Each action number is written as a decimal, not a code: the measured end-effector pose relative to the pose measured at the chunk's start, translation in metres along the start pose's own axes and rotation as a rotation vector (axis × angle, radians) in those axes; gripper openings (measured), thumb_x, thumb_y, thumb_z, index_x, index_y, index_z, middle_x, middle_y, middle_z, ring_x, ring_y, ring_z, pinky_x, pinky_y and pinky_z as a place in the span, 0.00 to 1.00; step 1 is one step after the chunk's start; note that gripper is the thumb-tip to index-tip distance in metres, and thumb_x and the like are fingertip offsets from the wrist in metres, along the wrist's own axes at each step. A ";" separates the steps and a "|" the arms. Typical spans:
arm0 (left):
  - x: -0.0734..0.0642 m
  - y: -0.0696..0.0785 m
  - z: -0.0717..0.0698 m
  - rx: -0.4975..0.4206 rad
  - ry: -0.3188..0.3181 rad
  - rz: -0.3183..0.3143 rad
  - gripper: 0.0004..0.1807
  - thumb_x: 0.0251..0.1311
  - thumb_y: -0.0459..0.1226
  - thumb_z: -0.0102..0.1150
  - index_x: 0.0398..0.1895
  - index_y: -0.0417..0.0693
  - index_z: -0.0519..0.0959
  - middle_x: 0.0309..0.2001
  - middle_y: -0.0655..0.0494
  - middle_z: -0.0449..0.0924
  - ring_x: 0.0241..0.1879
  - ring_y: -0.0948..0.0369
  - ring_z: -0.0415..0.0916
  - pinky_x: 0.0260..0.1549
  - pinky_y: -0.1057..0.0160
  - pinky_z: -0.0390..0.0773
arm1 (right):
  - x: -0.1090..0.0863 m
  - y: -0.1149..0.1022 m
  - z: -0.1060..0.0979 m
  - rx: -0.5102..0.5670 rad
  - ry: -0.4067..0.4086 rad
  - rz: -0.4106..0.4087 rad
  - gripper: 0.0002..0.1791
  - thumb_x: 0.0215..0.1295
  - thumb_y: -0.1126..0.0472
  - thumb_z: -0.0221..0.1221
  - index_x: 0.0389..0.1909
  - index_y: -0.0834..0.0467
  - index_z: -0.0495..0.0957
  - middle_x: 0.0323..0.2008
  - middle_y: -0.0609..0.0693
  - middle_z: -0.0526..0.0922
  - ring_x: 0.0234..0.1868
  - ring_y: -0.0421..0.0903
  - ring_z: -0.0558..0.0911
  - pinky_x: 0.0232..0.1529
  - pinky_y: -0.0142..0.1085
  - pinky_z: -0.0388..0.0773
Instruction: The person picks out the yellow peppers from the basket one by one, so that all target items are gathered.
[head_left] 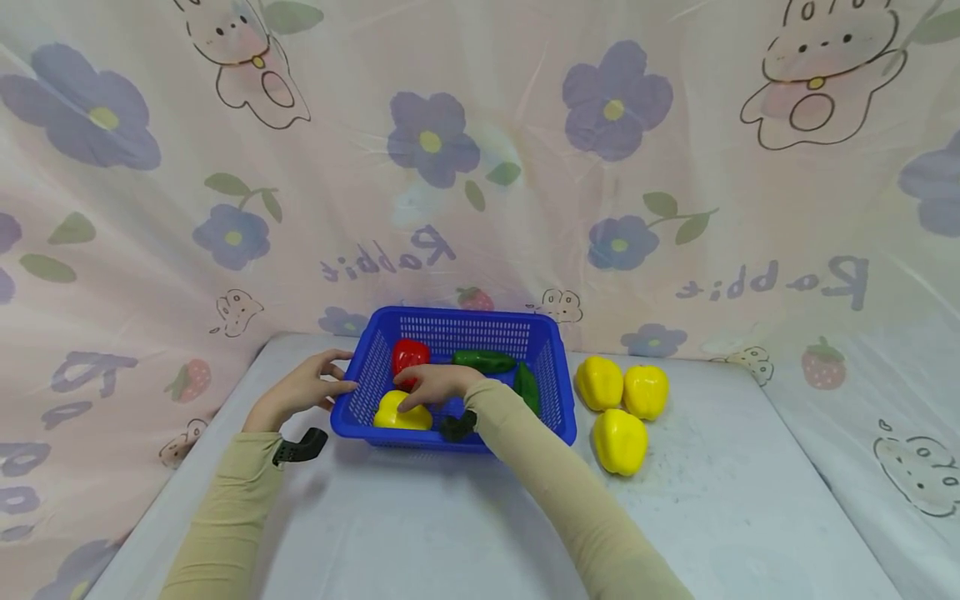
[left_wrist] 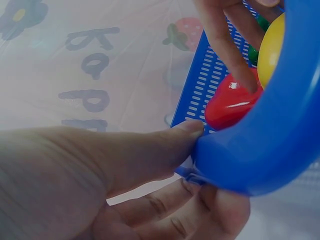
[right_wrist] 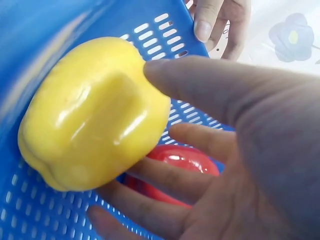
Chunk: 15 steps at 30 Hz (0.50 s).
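Note:
A blue plastic basket [head_left: 457, 442] with slotted walls stands on the table. My left hand [head_left: 303, 387] grips its left rim, thumb above and fingers below, as the left wrist view shows. Inside, my right hand [head_left: 442, 383] is at a yellow bell pepper [right_wrist: 95, 115] in the front left corner. Its thumb tip is at the pepper's edge and some fingers reach partly behind it, loosely spread; firm contact is unclear. A red bell pepper [head_left: 410, 354] lies behind the yellow one. Two long green vegetables [head_left: 483, 361] lie toward the back and right of the basket.
Three more yellow bell peppers [head_left: 621, 442] sit close together on the white table [head_left: 735, 500], just right of the basket. A patterned cloth [head_left: 525, 225] with flowers and rabbits hangs behind the table and along its sides.

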<state>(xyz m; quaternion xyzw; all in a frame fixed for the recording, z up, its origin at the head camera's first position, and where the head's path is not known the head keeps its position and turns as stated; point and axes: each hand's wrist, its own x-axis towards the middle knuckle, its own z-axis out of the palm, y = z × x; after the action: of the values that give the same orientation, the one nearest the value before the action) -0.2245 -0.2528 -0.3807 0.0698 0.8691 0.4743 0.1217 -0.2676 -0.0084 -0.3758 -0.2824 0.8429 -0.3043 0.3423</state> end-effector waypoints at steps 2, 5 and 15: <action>0.001 0.000 0.000 0.002 -0.002 0.009 0.35 0.64 0.35 0.59 0.69 0.33 0.55 0.42 0.37 0.74 0.32 0.53 0.80 0.32 0.55 0.83 | 0.000 0.000 0.000 0.009 -0.018 0.007 0.31 0.63 0.55 0.62 0.67 0.55 0.66 0.61 0.52 0.70 0.56 0.51 0.73 0.52 0.47 0.77; 0.001 0.001 0.000 0.005 0.000 0.009 0.35 0.64 0.35 0.59 0.69 0.33 0.56 0.42 0.37 0.74 0.32 0.53 0.80 0.31 0.55 0.83 | 0.001 -0.001 0.000 0.001 -0.035 0.016 0.30 0.63 0.54 0.62 0.67 0.53 0.68 0.61 0.51 0.70 0.57 0.51 0.73 0.52 0.48 0.76; -0.001 0.001 0.001 -0.010 -0.001 0.016 0.34 0.64 0.35 0.59 0.69 0.33 0.56 0.42 0.38 0.74 0.32 0.53 0.79 0.31 0.55 0.83 | -0.002 -0.001 0.000 -0.005 -0.017 0.085 0.24 0.60 0.54 0.65 0.55 0.50 0.69 0.49 0.48 0.71 0.52 0.49 0.71 0.47 0.45 0.79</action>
<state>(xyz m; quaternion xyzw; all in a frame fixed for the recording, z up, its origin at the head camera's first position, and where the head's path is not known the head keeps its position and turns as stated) -0.2231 -0.2522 -0.3802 0.0764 0.8660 0.4797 0.1189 -0.2662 -0.0074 -0.3741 -0.2497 0.8520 -0.2850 0.3612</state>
